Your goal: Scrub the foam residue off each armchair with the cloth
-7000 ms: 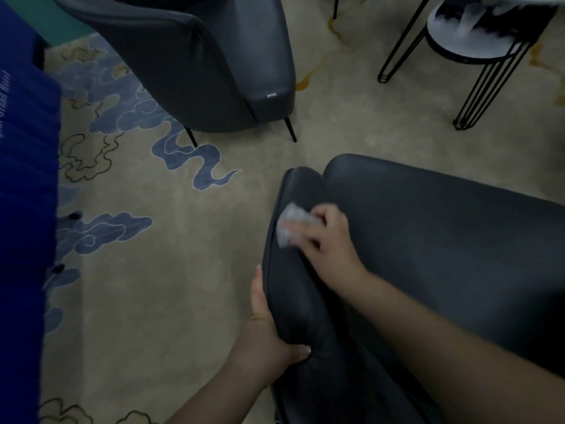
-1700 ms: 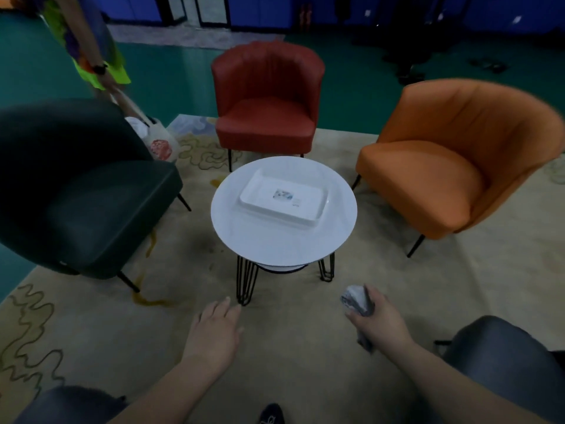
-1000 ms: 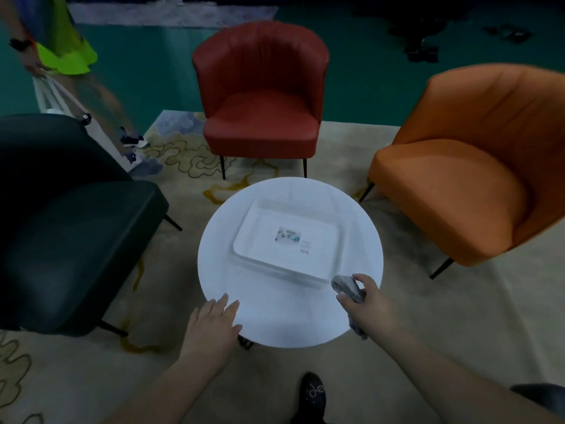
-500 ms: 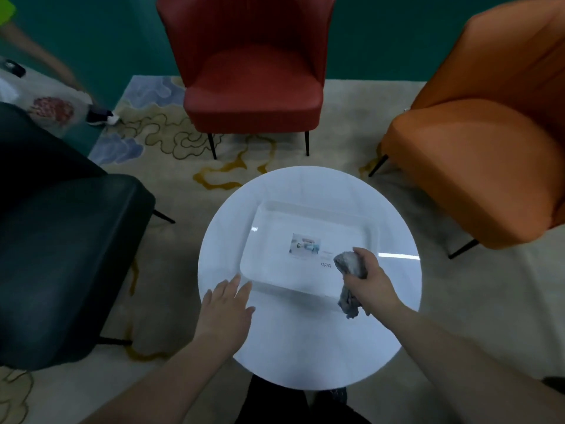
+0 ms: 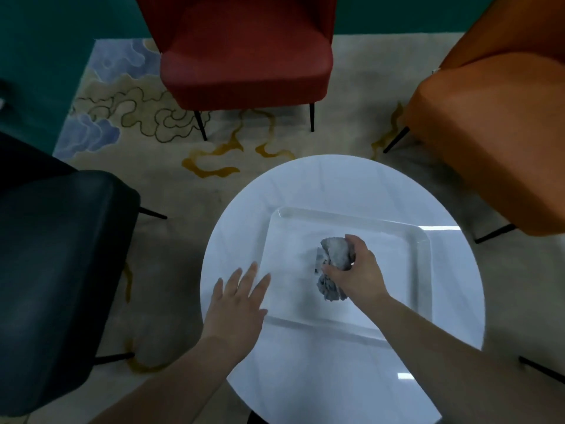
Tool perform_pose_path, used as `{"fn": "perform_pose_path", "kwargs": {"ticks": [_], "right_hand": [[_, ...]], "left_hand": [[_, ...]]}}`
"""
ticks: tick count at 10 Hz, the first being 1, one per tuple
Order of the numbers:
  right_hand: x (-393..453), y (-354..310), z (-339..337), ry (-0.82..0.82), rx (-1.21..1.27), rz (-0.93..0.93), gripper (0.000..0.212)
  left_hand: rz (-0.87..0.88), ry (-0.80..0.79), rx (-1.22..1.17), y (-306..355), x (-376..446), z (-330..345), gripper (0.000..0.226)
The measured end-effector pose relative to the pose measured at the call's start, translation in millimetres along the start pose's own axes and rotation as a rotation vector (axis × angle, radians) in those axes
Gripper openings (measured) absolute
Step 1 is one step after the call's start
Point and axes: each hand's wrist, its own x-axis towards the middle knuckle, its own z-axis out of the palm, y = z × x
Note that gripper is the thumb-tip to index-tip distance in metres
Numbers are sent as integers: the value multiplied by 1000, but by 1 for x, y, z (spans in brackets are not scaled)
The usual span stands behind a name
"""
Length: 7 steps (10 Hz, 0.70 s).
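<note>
While right hand (image 5: 359, 275) grips cloth (image 5: 334, 255) mid-tray (image 5: 423, 240), left hand (image 5: 237, 301) spans its edge.

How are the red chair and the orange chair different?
The red chair is dark red; the orange chair is bright orange. The red chair stands across the round white table and faces the person; the orange chair stands to the right and is turned sideways. The red chair shows two legs, the orange chair more. Both are padded, with thin dark legs, on the rug.
</note>
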Motion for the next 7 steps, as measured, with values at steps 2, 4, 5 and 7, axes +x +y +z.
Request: {"fn": "perform_pose_path", "kwargs": {"ticks": [2, 4, 5, 7], "right_hand": [[18, 12, 17, -35, -194, 25, 96], [23, 22, 17, -39, -298, 23, 103], [25, 20, 16, -52, -416, 52, 106], [19, 12, 1, -109, -495, 100, 114]], "left_hand": [[2, -14, -1, -8, 22, 9, 67], [4, -48, 1, -13, 30, 16, 73], [26, -70, 38, -14, 33, 17, 78], [25, -95, 53, -12, 34, 11, 79]]}}
